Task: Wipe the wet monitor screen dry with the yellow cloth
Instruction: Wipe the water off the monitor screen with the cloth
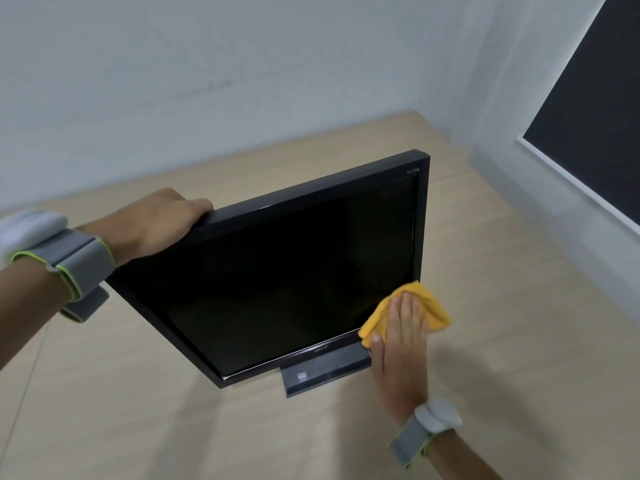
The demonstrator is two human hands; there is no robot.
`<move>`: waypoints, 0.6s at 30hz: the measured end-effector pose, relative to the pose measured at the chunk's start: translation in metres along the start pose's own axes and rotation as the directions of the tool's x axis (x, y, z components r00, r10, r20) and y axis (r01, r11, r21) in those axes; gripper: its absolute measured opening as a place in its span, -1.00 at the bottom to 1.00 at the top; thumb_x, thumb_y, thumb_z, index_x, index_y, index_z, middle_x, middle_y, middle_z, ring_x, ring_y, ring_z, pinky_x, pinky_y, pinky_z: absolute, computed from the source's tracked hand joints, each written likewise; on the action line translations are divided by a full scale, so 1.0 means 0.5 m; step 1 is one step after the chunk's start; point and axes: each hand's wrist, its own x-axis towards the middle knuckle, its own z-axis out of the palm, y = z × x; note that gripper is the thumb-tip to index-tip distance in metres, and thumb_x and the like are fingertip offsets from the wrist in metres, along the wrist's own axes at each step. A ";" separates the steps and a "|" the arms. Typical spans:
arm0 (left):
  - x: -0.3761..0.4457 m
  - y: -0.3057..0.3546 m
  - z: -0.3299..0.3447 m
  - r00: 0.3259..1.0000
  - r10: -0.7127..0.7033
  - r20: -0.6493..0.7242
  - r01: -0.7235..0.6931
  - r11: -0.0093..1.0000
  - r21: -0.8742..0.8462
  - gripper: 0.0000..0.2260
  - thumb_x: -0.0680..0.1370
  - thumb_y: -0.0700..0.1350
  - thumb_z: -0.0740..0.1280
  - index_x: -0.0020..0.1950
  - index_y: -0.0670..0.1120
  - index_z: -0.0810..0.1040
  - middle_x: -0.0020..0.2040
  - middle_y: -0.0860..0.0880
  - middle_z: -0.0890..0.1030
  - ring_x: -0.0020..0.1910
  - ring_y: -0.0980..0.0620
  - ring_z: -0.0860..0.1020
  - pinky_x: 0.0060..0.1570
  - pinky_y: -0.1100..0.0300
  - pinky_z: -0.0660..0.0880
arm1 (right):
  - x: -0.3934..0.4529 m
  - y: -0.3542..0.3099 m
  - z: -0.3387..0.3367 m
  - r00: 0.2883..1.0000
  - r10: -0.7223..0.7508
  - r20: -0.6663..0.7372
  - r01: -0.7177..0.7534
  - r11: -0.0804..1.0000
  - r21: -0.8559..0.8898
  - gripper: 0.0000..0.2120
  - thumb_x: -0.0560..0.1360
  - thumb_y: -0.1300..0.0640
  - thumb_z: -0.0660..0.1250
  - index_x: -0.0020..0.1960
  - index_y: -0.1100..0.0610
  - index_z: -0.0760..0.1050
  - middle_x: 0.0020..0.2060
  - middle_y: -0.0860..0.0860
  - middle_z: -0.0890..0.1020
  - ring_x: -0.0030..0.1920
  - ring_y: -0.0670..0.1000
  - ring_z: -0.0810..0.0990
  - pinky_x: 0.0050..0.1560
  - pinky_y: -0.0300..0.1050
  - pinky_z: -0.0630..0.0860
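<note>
Pale desk (138, 393) is set against a white wall (242, 64), with the black monitor (277, 271) standing on it. Its top left corner is grasped by the left grip (162, 223). The yellow cloth (436, 311) is pressed onto the screen's lower right corner by the released, flat-fingered right grip (401, 348).

This is a plain indoor room, maybe a small office or a room in a home; I cannot tell which. A light wood bench (138, 393) fits into the corner where two bare white walls (207, 81) meet. A black computer monitor (277, 271) stands on the bench. Past the bench's right edge hangs a dark blind (595, 116) with a white bottom bar.
</note>
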 end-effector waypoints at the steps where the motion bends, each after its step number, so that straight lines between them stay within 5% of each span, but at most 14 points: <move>1: -0.004 0.004 -0.003 1.000 0.009 0.001 -0.009 1.000 0.014 -0.63 0.57 0.01 0.10 -0.21 -0.21 0.53 -0.18 -0.21 0.54 -0.23 -0.18 0.50 -0.14 0.00 0.43 | 0.019 0.002 -0.006 0.997 -0.069 -0.033 0.067 0.996 -0.058 -0.43 0.63 0.03 -0.01 0.56 0.29 0.14 0.57 0.20 0.14 0.58 0.23 0.10 0.47 0.36 0.20; 7: -0.024 0.019 -0.012 0.999 0.040 0.038 -0.042 0.996 0.072 -0.54 0.39 0.11 -0.01 -0.18 -0.17 0.56 -0.17 -0.18 0.55 -0.21 -0.17 0.52 -0.08 -0.05 0.46 | 0.201 -0.060 -0.087 0.906 -0.349 -0.239 0.327 0.936 -0.127 -0.44 0.70 0.00 -0.03 0.62 0.16 -0.11 0.60 0.17 0.01 0.60 0.22 -0.05 0.55 0.31 -0.02; 11: -0.016 0.006 -0.011 1.000 0.013 0.029 -0.014 0.999 0.028 -0.54 0.39 0.12 0.02 -0.20 -0.21 0.53 -0.20 -0.20 0.55 -0.22 -0.17 0.52 -0.17 0.03 0.40 | 0.256 -0.126 -0.096 0.869 -0.403 -0.287 0.376 0.915 -0.145 -0.38 0.68 -0.04 0.02 0.62 0.17 -0.12 0.60 0.18 0.01 0.60 0.23 -0.09 0.54 0.34 -0.11; 14: -0.005 -0.003 -0.008 0.999 0.007 0.032 -0.006 1.000 -0.007 -0.60 0.52 0.06 0.08 -0.22 -0.20 0.54 -0.19 -0.20 0.56 -0.21 -0.18 0.53 -0.20 0.05 0.39 | 0.233 -0.157 -0.074 0.836 -0.486 -0.253 0.463 0.874 -0.148 -0.36 0.68 -0.07 0.02 0.62 0.16 -0.14 0.60 0.17 -0.03 0.60 0.22 -0.12 0.54 0.34 -0.12; 18: -0.005 -0.006 -0.002 0.999 0.024 0.037 -0.025 0.999 0.032 -0.66 0.59 0.00 0.09 -0.21 -0.15 0.53 -0.16 -0.16 0.54 -0.20 -0.14 0.52 -0.22 0.08 0.36 | 0.183 -0.217 -0.017 0.682 -0.723 -0.104 0.693 0.686 -0.222 -0.26 0.62 -0.05 0.16 0.62 0.10 -0.17 0.61 0.05 -0.05 0.61 0.13 -0.11 0.54 0.14 -0.22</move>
